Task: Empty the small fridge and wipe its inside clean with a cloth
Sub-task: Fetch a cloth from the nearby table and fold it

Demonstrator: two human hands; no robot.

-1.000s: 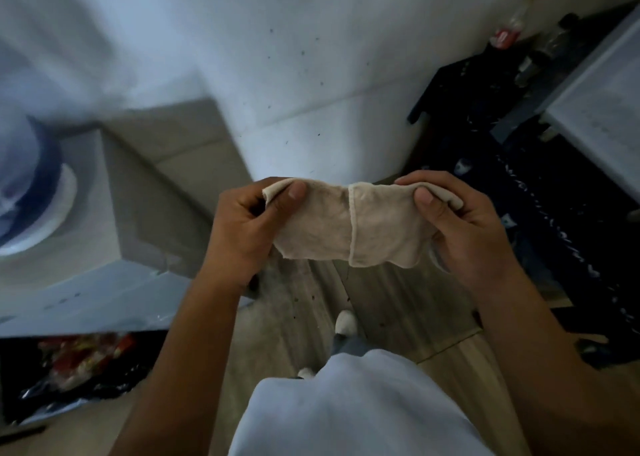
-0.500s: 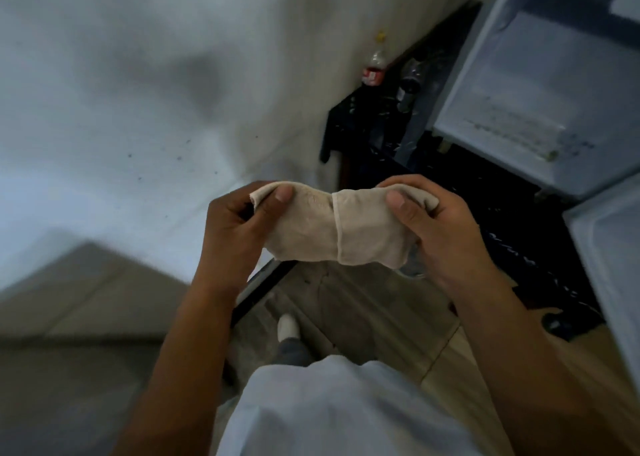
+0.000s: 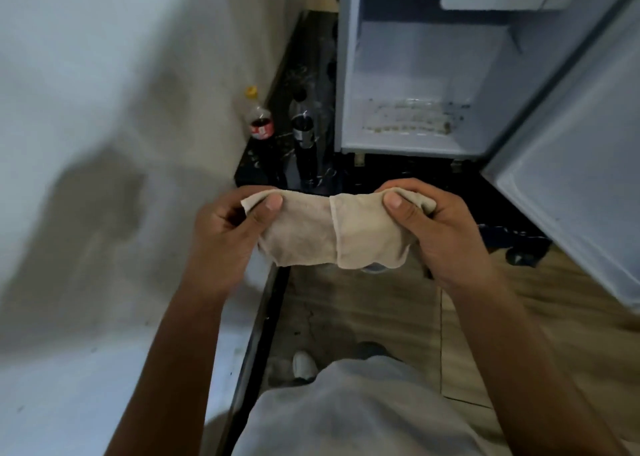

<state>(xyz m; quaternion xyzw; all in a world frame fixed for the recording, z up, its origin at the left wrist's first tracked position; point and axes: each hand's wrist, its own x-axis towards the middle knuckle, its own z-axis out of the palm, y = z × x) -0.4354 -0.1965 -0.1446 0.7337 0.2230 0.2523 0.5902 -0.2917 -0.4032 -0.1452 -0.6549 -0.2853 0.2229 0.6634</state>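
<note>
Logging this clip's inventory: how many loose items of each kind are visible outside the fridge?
Bottles: 2, a yellow-capped cola bottle and a dark bottle, standing left of the fridge.
Cloths: 1, a beige cloth held by the left hand and right hand.
Total: 3

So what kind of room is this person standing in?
Probably a corner of a home or small flat: a small fridge stands open on a dark low stand by a white wall, two drink bottles beside it, wood-look floor underfoot.
</note>
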